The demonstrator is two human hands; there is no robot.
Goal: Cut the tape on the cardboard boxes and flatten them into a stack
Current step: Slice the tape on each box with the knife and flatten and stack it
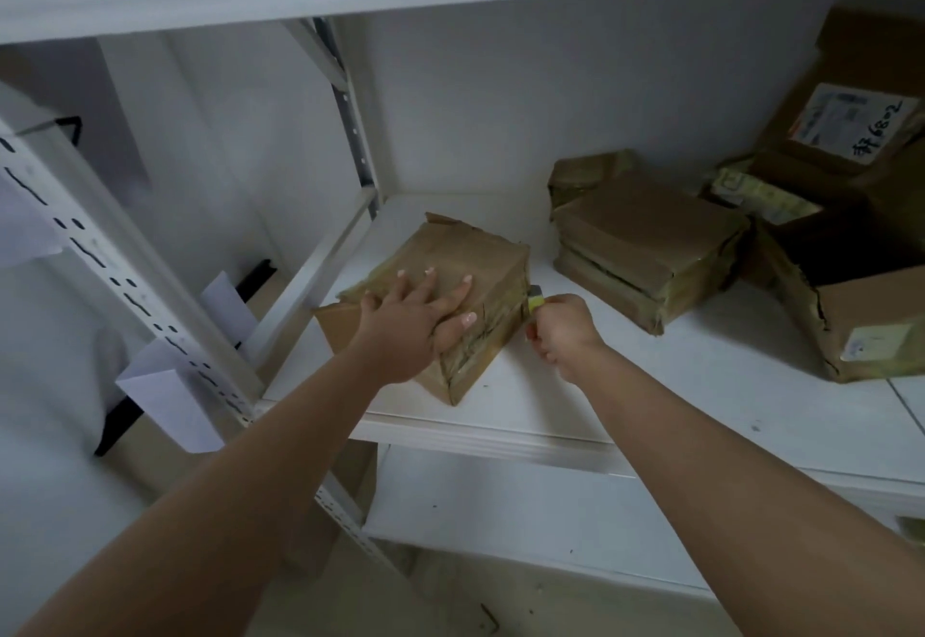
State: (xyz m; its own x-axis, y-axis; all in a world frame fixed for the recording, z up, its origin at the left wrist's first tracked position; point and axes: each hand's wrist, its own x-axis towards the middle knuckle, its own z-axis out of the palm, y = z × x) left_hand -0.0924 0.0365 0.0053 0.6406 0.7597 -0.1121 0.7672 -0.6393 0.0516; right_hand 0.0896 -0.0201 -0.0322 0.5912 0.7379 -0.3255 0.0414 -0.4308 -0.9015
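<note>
Head view: the left hand (pixel 418 313) lies flat on top of a taped box (pixel 450 281), fingers spread and straight, thumb down over the near edge, pressing it onto the white shelf (pixel 650 386). Just right of that hand, the right hand (pixel 563 336) is curled around a yellow cutter (pixel 535 301), whose tip meets the box's right side at the taped seam. The box sits angled, one corner toward the shelf's front edge.

Beyond the right hand and to its right stands a second taped box (pixel 650 246), apart from the held one, with a smaller parcel (pixel 585 171) behind it. Farther right, larger boxes (pixel 846 216) with labels are piled together; the nearest looks torn open. Left of the left hand rises the shelf's perforated post (pixel 115 256).
</note>
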